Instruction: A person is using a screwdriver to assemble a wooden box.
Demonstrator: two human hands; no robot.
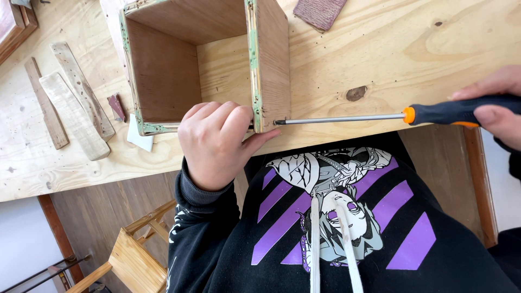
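I have the open wooden box point(206, 65) lying on its side at the near edge of the plywood surface point(380, 49), its opening toward me. My left hand point(217, 142) braces the box's near corner, fingers point(214, 116) curled together over the edge. My right hand point(496, 106) has its fingers wrapped around the black-and-orange handle of a long screwdriver point(380, 116), held level, its tip touching the lower end of the box's right wall. I judge the driving is under way here; I cannot make out the screw head or how deep it sits. Loose wood strips point(70, 103) lie well apart to the left, a sanding block point(320, 11) beyond.
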